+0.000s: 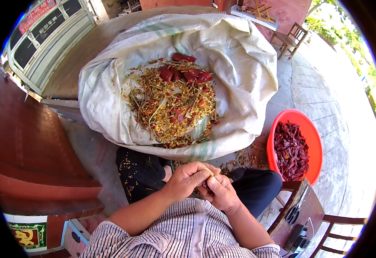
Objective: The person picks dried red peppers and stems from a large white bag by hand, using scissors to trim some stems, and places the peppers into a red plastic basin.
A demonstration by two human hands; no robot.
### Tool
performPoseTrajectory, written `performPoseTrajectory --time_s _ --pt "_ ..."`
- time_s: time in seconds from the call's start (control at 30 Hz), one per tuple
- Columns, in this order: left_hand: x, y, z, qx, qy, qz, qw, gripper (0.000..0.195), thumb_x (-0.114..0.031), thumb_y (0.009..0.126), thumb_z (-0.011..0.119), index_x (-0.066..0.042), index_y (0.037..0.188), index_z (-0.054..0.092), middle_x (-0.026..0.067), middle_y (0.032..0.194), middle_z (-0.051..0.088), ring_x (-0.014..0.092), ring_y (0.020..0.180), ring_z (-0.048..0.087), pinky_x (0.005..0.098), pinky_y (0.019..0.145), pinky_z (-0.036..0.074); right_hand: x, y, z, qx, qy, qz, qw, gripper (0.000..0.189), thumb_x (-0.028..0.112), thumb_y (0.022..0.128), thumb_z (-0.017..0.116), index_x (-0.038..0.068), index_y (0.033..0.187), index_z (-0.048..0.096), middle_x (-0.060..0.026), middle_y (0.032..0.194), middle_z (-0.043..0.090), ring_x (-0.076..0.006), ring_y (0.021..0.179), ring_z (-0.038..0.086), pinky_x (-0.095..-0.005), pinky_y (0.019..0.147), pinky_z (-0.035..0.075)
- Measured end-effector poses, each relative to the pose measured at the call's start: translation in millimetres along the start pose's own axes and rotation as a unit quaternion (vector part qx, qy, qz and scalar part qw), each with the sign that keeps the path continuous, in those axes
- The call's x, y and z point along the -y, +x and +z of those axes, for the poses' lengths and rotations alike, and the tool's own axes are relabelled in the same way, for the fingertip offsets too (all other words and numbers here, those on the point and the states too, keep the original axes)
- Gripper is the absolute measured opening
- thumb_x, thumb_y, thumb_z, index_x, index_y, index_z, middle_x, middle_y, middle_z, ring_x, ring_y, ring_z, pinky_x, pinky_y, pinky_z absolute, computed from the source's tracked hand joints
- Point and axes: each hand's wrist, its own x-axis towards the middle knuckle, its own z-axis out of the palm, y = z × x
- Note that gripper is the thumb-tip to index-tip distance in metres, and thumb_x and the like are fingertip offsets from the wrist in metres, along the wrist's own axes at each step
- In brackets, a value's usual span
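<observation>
In front of my striped shirt, both hands meet over a dark red dried chilli (207, 186), mostly hidden by my fingers. My right hand (221, 192) is closed around its body. The thumb and fingers of my left hand (188, 179) pinch at its upper end, where the exact contact is covered. Beyond my knees, a white woven sack (239, 87) with green stripes lies with its rim rolled down. Inside are yellow chilli seeds (175, 124), dry stems and several red chilli pieces (189, 74). To the right, a red plastic basin (317, 151) holds dried red chillies (289, 151).
A wooden stool or small table (307, 206) at lower right carries black-handled scissors (292, 214) and a dark device (297, 237) with a cable. Stem scraps (246, 158) litter the ground. A metal-sided cart (65, 74) stands at upper left, a wooden chair (289, 38) at upper right.
</observation>
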Motion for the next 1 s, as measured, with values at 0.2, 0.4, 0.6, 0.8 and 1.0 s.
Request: performPoseTrajectory --time_s 0.2,0.4,0.6,0.8,1.0 --pt "21 -1 -5 0.004 -0.165 -0.028 0.986 0.017 -0.007 0.105 0.055 0.004 0.101 0.068 0.017 0.115 0.072 0.025 0.113 0.067 0.036 0.095 0.055 -3 2 -2 0.014 -0.04 0.013 0.999 0.044 0.04 0.108 0.054 0.0 0.096 0.067 -0.0003 0.071 0.052 -0.0076 0.06 0.041 -0.0229 0.054 0.033" --pt "-22 0 -6 0.012 0.248 0.067 0.966 0.017 -0.01 0.103 0.061 0.005 0.101 0.069 0.0177 0.11 0.074 0.023 0.105 0.071 0.0347 0.094 0.056 10 6 -10 0.025 -0.28 -0.048 0.959 0.035 0.031 0.109 0.055 0.003 0.094 0.068 -0.0009 0.074 0.06 -0.0127 0.067 0.057 -0.0298 0.063 0.048" --pt "-3 7 11 -0.057 -0.088 0.036 0.994 0.017 -0.011 0.104 0.061 0.004 0.102 0.068 0.018 0.114 0.073 0.022 0.108 0.069 0.0354 0.099 0.054 27 10 16 -0.071 -0.41 -0.198 0.887 0.024 0.019 0.104 0.06 0.0 0.09 0.065 -0.0107 0.077 0.064 -0.0232 0.068 0.062 -0.0348 0.064 0.051" --pt "-6 2 13 -0.057 -0.232 -0.012 0.971 0.015 -0.011 0.104 0.06 0.002 0.099 0.066 0.0166 0.113 0.072 0.032 0.124 0.064 0.0457 0.108 0.05 22 12 20 -0.074 -0.377 -0.187 0.904 0.026 0.016 0.104 0.061 0.0 0.083 0.061 -0.0093 0.07 0.06 -0.0198 0.062 0.058 -0.0325 0.058 0.048" --pt "-31 2 -2 -0.003 0.334 0.133 0.933 0.017 -0.013 0.105 0.06 0.002 0.098 0.065 0.0156 0.109 0.073 0.028 0.11 0.071 0.0407 0.101 0.055 35 14 0 0.059 -0.45 -0.09 0.886 0.027 0.02 0.103 0.061 0.001 0.084 0.061 -0.0104 0.072 0.06 -0.0222 0.063 0.059 -0.0355 0.061 0.049"
